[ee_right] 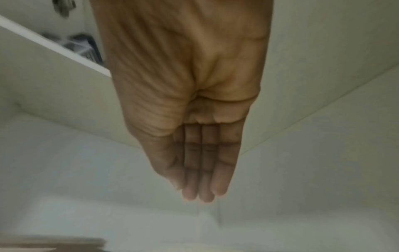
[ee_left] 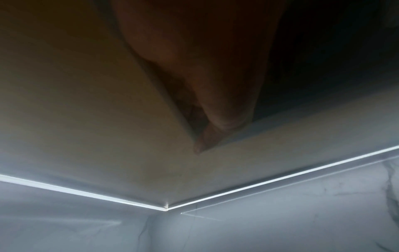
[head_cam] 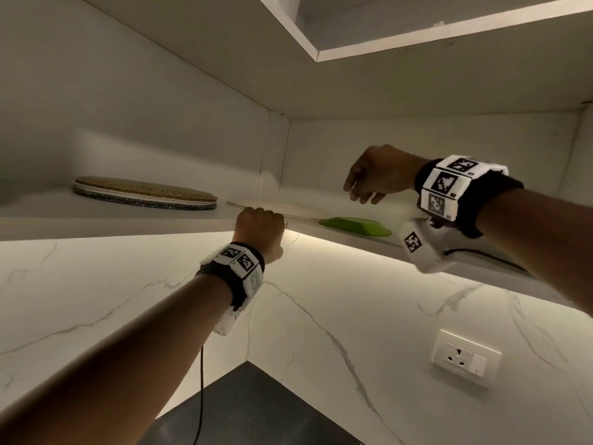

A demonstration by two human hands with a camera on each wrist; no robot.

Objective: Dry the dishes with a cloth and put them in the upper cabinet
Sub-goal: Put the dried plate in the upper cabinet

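Pale and thin, the plate (head_cam: 272, 209) was seen lying flat on the cabinet shelf (head_cam: 112, 216), its near rim gripped by the left hand (head_cam: 260, 229); it was judged stiff, light and breakable, best held at the rim. Farther in, the right hand (head_cam: 375, 178) was held released above it, fingers relaxed.

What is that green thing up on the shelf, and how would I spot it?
Look at the open cabinet shelf above the marble wall. Near its front edge, right of the stacked round mats, lies a low green dish, below the right hand. It is the only brightly coloured thing there.
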